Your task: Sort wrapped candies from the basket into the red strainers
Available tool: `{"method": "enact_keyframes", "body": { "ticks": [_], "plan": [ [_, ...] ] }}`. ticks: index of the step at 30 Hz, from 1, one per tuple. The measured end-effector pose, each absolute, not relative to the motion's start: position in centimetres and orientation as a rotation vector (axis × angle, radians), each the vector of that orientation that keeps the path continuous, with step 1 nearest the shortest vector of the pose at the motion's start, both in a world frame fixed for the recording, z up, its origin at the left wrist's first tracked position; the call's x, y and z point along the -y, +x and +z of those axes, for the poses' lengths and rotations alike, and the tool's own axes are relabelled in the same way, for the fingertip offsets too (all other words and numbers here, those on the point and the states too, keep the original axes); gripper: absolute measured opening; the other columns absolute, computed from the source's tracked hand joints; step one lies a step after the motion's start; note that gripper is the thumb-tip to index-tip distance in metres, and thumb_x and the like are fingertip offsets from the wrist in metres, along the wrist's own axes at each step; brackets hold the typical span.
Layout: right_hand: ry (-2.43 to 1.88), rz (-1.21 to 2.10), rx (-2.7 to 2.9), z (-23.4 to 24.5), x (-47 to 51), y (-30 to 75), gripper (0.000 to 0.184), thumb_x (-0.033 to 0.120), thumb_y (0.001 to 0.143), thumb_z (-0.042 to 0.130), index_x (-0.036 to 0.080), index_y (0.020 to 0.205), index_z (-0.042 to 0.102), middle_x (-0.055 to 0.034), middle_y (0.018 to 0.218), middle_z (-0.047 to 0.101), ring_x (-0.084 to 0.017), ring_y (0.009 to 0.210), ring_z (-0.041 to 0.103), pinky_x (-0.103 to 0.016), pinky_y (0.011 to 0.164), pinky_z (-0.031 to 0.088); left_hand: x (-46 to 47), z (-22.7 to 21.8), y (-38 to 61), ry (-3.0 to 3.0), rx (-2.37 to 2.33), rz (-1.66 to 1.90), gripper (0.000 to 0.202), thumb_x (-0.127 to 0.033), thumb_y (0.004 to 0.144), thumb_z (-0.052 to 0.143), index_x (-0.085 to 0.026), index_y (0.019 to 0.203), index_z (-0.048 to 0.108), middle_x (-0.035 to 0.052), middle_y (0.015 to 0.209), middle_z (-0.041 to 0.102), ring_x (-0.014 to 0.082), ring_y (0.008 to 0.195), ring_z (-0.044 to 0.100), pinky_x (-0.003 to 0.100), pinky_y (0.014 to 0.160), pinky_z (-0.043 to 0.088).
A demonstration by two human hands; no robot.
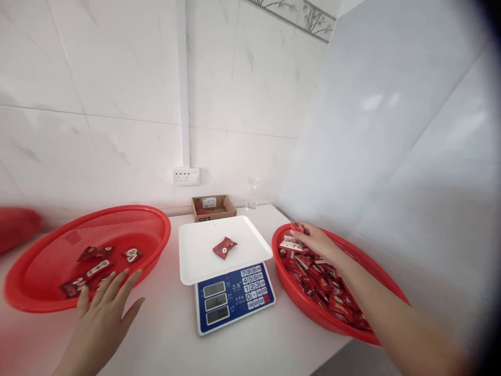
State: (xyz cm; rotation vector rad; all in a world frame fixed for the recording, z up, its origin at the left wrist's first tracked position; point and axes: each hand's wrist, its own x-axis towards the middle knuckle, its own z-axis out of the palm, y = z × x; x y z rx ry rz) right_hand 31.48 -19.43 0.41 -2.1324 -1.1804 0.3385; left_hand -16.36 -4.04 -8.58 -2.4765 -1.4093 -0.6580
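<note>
My left hand [104, 310] is open, its fingers spread over the near rim of a red plastic basket [129, 219] with several small red packets [131, 254] inside. My right hand [315, 240] reaches over the far left part of another red basin [287, 287], which is heaped with red packets [324, 282]. Its fingers are closed on a small red packet [297, 227]. Between the two containers stands a digital scale [235, 297] with a white tray [195, 250]. One red packet [224, 247] lies on that tray.
Behind the scale sits a small open cardboard box [214, 208], with a clear plastic bottle [253, 194] beside it. A red bag-like object [18, 224] shows at the far left. Tiled walls close off the back and right, with a socket [187, 176] above the table.
</note>
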Motion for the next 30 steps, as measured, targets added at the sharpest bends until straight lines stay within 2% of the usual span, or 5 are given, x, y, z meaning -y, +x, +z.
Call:
{"method": "enact_keyframes", "body": {
  "ticks": [3,10,14,24,30],
  "plan": [
    [-2.04,0.341,1.291,1.1,16.3,27.8,0.037,0.04,0.078,0.052,0.02,0.109,0.054,-0.005,0.106,0.065,-0.022,0.094,0.06,-0.031,0.081,0.046,4.6,-7.5,-16.0,-2.442,1.38,-0.568,0.049,-0.037,0.084,0.033,-0.014,0.123,0.052,0.0144,0.126,0.052,0.0334,0.12,0.041,0.056,0.103,0.012],
    [-1.682,0.568,1.296,0.8,8.8,19.6,0.036,0.037,0.081,0.049,0.02,0.113,0.049,-0.0049,0.106,0.063,-0.018,0.094,0.06,-0.028,0.079,0.047,5.5,-7.4,-15.9,-2.455,1.4,-0.641,0.045,-0.035,0.087,0.035,-0.018,0.127,0.047,0.0113,0.136,0.041,0.0321,0.132,0.021,0.056,0.104,0.014],
    [-1.684,0.61,1.4,0.3,6.3,16.1,0.036,0.037,0.078,0.053,0.022,0.11,0.051,-0.0037,0.103,0.064,-0.018,0.088,0.061,-0.029,0.076,0.046,6.2,-7.5,-16.1,-2.486,1.357,-0.735,0.044,-0.037,0.087,0.036,-0.019,0.126,0.048,0.0111,0.135,0.043,0.032,0.133,0.02,0.057,0.103,0.017],
    [-1.785,0.28,1.741,0.8,8.8,15.5,0.029,0.036,0.077,0.055,0.02,0.1,0.059,-0.0064,0.101,0.063,-0.021,0.095,0.056,-0.033,0.082,0.041,7.0,-8.0,-17.9,-2.518,1.307,-0.853,0.04,-0.034,0.087,0.041,-0.023,0.126,0.044,0.0107,0.133,0.045,0.0304,0.133,0.022,0.058,0.102,0.022],
    [-1.869,0.201,1.971,-0.8,10.5,13.4,0.054,0.042,0.073,0.06,0.023,0.122,0.05,-0.0089,0.122,0.055,-0.026,0.11,0.048,-0.038,0.09,0.037,7.9,-7.7,-16.4,-2.587,1.265,-0.873,0.039,-0.033,0.086,0.043,-0.025,0.124,0.044,0.0089,0.132,0.046,0.03,0.133,0.02,0.058,0.102,0.022]
  ]
}}
